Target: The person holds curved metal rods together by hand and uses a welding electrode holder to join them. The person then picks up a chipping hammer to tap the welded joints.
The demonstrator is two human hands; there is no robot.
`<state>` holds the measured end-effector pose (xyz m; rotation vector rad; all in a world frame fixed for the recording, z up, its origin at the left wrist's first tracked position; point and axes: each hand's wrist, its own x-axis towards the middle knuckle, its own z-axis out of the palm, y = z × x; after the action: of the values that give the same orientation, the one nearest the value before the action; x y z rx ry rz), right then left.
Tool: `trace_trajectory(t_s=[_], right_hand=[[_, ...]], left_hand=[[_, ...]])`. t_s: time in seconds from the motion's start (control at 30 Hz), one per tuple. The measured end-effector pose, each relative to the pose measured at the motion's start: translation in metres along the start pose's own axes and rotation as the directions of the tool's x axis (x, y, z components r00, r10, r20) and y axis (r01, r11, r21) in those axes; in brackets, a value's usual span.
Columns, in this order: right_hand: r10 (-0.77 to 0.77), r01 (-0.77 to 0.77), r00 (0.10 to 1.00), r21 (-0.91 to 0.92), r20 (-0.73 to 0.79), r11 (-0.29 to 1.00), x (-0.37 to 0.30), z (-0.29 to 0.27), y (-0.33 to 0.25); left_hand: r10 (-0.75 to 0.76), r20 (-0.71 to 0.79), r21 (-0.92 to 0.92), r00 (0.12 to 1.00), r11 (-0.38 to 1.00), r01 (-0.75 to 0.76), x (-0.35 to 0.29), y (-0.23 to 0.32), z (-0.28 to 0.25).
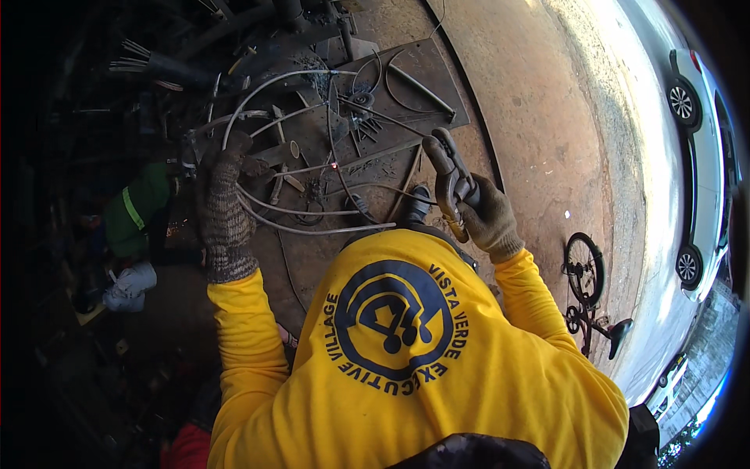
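Note:
My left hand (226,195), in a mottled knit glove, is closed round a frame of bent metal rods (269,87) at its left side. The rods curve rightward over a dark metal worktable (426,74). My right hand (492,219), in a tan glove, grips a worn, plier-like welding electrode holder (449,173). From its jaws a thin dark rod (383,116) seems to reach left over the table. A small spot (334,165) glows red where thin rods cross. The fingertips of my left hand are partly lost in shadow.
A metal tube (422,90) and scrap pieces lie on the table. At left is a person in a green garment (141,207) with a reflective stripe. A bicycle (586,281) lies or stands at right, with a white car (707,172) beyond. A cable (289,262) trails below the table.

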<state>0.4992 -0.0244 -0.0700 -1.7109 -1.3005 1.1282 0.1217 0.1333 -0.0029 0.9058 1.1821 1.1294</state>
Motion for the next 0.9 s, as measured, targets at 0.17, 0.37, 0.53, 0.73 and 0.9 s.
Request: trace_trajectory(t_s=[0.17,0.37,0.53,0.73,0.9], right_hand=[[0.019,-0.020,1.000,-0.011,-0.015,1.000,-0.003,-0.002,0.003],[0.035,-0.036,0.998,-0.008,-0.047,0.999,-0.006,-0.003,0.008],[0.033,-0.032,0.999,0.012,-0.030,0.999,-0.007,-0.003,0.007],[0.037,-0.037,0.999,0.011,-0.002,0.999,-0.006,-0.001,0.009],[0.088,-0.088,0.995,-0.004,0.045,0.996,-0.004,-0.002,-0.004]], left_hand=[[0.290,0.028,0.091,0.957,0.952,-0.292,-0.011,0.010,0.024],[0.470,0.193,0.312,0.862,0.803,-0.508,0.004,0.004,0.011],[0.641,0.402,0.670,0.654,0.282,-0.687,-0.009,0.004,0.033],[0.669,0.609,0.759,0.426,-0.336,-0.558,0.007,-0.013,0.005],[0.625,0.722,0.643,0.297,-0.447,-0.622,0.019,-0.004,0.007]])
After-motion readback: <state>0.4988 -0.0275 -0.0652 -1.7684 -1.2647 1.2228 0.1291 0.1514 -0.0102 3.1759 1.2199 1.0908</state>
